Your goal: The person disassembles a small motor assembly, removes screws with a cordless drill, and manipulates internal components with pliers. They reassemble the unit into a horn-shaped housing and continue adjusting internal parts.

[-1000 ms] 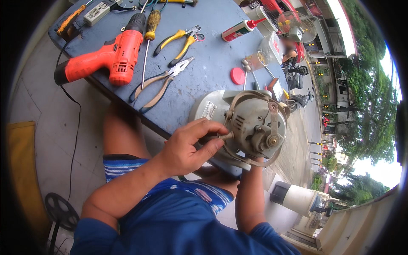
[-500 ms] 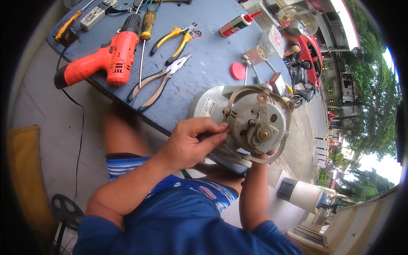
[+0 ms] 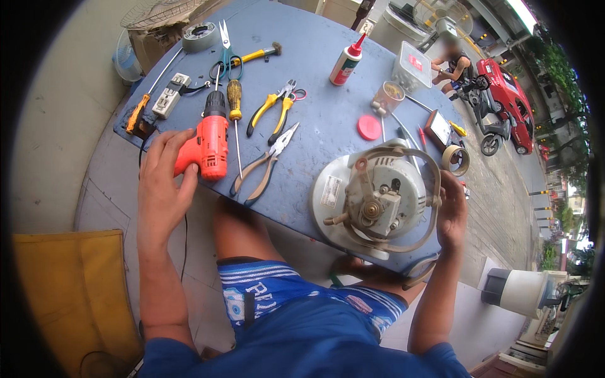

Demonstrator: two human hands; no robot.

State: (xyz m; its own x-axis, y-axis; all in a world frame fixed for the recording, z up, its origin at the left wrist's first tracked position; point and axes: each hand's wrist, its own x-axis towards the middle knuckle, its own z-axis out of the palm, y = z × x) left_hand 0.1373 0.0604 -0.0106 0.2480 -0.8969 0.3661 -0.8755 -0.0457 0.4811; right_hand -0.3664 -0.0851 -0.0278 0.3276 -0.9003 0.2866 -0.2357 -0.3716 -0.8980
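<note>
A red-orange cordless drill (image 3: 213,148) lies at the left of the table edge. My left hand (image 3: 165,183) is wrapped round its handle, thumb on the near side. At the right near edge stands a grey fan motor (image 3: 384,195), with a round metal ring bracket and a lever on its face. My right hand (image 3: 452,211) is against the ring's right side, fingers curled and partly hidden by it. Between drill and motor lie a screwdriver (image 3: 234,101), long-nose pliers (image 3: 272,157) and yellow-handled cutters (image 3: 275,110).
The blue table (image 3: 302,183) also bears a glue bottle (image 3: 347,62), a red lid (image 3: 368,128), a clear container (image 3: 413,66), a tape roll (image 3: 455,160), scissors (image 3: 225,53), a hammer (image 3: 258,55) and a power strip (image 3: 171,96). A person (image 3: 457,66) sits beyond.
My left hand has left the fan motor and moved left onto the drill's handle. The right hand has come up from beneath the motor to its right side. The view has shifted.
</note>
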